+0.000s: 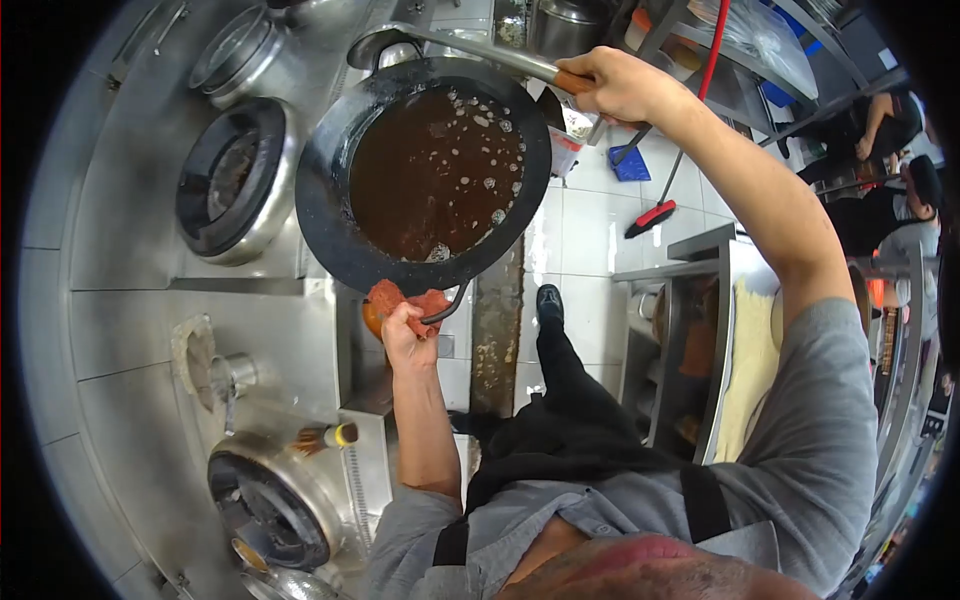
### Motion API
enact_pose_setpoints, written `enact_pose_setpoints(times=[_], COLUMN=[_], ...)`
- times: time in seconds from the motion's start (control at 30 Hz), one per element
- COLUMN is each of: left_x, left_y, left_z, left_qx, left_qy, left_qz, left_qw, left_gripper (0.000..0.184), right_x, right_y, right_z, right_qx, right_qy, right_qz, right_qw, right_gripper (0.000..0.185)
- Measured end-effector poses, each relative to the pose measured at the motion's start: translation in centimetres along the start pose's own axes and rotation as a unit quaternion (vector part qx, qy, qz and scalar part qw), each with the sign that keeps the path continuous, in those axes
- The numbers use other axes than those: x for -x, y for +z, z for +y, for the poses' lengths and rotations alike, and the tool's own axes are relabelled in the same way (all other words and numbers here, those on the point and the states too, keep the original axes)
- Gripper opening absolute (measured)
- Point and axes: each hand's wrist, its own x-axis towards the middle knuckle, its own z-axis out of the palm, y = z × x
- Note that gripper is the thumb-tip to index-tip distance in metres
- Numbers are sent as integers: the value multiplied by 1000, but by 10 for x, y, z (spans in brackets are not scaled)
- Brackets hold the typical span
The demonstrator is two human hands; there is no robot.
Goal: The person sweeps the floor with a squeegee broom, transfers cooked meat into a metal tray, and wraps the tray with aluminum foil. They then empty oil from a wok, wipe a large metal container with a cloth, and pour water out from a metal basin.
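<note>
A large black wok (322, 195) hangs in front of me, clear of the burners, with dark brown liquid (425, 180) in it and pale bubbles along one side. My left hand (408, 345) is closed round a folded red cloth (388, 298) at the wok's near loop handle (452, 306). The wooden grip of a long metal ladle (490, 50) is in my closed right hand (622, 88). Its shaft crosses the wok's far rim, and the bowl lies beside the far loop handle; whether it hooks that handle I cannot tell.
Burner rings (232, 180) sit in the steel stove at left, with a brush (325, 437) and a metal cup (233, 377) nearby. A red broom (651, 218) and a blue dustpan (629, 163) are on the tiled floor. Steel shelving (725, 260) and other people stand at right.
</note>
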Motion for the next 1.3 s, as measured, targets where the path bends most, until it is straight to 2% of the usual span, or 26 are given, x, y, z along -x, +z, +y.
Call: enact_pose_setpoints(times=[0.1,0.2,0.27,0.33,0.4,0.57,0.73,0.8,0.9,0.97,1.0,1.07,1.3], left_x=[-26,-67,-96,-123,-158,-226,-263,-279,-302,-314,-319,-327,-340], left_y=[-14,-31,-42,-51,-62,-26,5,-1,13,15,18,23,55], left_z=[-13,-40,-52,-66,-81,-123,-149,-154,-170,-177,-180,-185,-193], left_qx=[10,-5,-9,-3,-23,-51,-51,-61,-64,-70,-76,-81,-82], left_qy=[7,5,12,16,16,28,30,36,39,39,42,44,58], left_qz=[1,-21,-39,-85,-93,-76,-38,-69,-59,-56,-53,-48,-48], left_qw=[1000,1000,999,996,995,995,998,995,995,995,995,995,994], left_gripper=[18,16,16,15,13,11,10,10,9,9,10,11,18], right_x=[6,-7,-15,-20,-36,-97,-134,-141,-157,-154,-159,-170,-195], right_y=[28,54,65,71,98,115,111,120,116,99,103,109,107], right_z=[-9,27,33,36,55,135,168,176,200,175,181,195,228], right_qx=[14,-8,-5,1,5,-29,-57,-65,-70,-123,-123,-151,-131], right_qy=[25,57,43,75,70,74,84,84,37,160,161,152,137], right_qz=[27,46,61,33,38,49,27,24,49,-41,-43,16,23], right_qw=[999,997,997,997,997,996,994,994,996,979,978,977,982], right_gripper=[54,48,44,55,55,53,53,54,44,18,18,21,23])
